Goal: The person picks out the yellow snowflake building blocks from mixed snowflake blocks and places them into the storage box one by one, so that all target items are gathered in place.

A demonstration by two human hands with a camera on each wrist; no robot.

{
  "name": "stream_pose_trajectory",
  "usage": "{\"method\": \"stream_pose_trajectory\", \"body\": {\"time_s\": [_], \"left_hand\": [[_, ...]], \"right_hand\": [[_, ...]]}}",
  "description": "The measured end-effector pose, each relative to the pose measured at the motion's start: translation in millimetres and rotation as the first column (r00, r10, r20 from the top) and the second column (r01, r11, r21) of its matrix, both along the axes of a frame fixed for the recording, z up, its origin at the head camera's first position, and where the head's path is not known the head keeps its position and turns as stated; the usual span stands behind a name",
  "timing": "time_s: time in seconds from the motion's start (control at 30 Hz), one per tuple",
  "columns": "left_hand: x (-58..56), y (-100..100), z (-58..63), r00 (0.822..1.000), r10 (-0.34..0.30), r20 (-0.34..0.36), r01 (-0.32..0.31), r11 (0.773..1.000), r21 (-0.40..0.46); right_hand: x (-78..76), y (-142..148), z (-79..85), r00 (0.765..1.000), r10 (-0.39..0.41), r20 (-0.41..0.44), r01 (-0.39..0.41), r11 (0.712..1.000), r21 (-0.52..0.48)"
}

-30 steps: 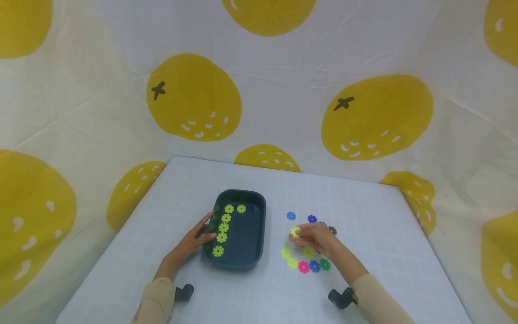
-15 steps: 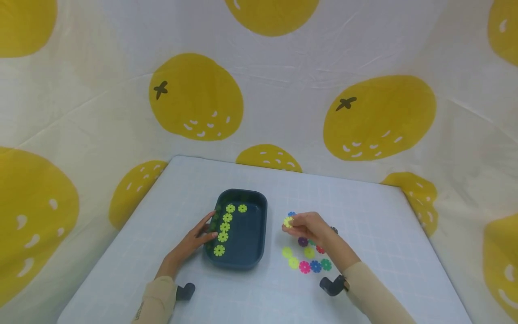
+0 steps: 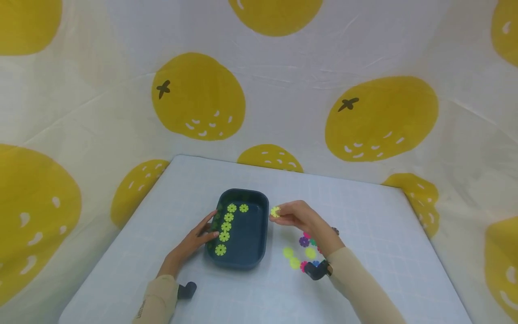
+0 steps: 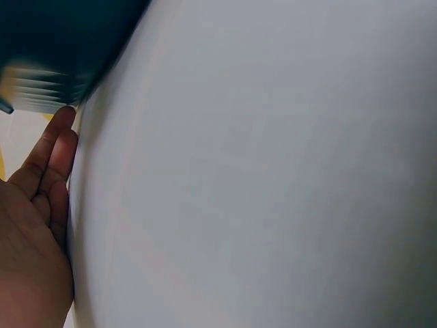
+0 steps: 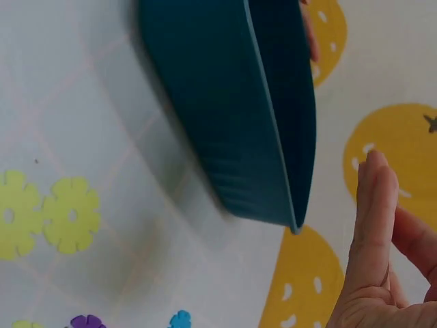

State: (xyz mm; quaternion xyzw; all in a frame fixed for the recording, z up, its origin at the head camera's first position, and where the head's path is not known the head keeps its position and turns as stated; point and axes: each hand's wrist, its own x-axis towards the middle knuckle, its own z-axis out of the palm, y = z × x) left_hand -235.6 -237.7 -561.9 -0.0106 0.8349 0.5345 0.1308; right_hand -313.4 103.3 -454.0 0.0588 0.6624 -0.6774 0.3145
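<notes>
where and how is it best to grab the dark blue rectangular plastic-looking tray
Probably the middle of the tray's long right wall, from the right, thumb inside, fingers outside: the tray stands upright and open-topped, and the left hand touches its opposite side. The right hand would first put down its yellow-green notched disc.

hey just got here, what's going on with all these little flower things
A person pinches a yellow flower-shaped piece in the right hand, at the right side of a dark blue tray. The left hand rests on the tray's left edge. Six yellow pieces already lie in the tray; more yellow ones and other colours, including a purple one, lie on the table.
</notes>
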Motion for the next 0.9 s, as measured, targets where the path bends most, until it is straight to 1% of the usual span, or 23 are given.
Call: {"method": "stream_pose_trajectory", "body": {"time_s": [0.2, 0.4, 0.63, 0.9], "left_hand": [[-1.3, -0.9, -3.9, 1.0, 0.012, 0.002, -0.012, 1.0, 0.006], [-1.5, -0.5, -5.3, 1.0, 0.007, -0.011, -0.007, 1.0, 0.016], [-1.0, -0.4, -5.1, 1.0, 0.012, -0.007, -0.011, 1.0, 0.028], [-2.3, -0.3, -6.7, 1.0, 0.02, -0.011, -0.02, 0.999, 0.033]], "right_hand": [[-3.8, -17.7, 2.9, 1.0, 0.001, 0.024, 0.0, 1.0, -0.009], [-5.7, -33.5, 4.9, 1.0, 0.021, 0.021, -0.02, 1.0, -0.011], [-15.4, -61.2, 7.9, 1.0, 0.004, 0.028, -0.003, 1.0, -0.029], [-26.7, -90.3, 6.6, 1.0, -0.011, 0.008, 0.011, 0.999, -0.049]]}}
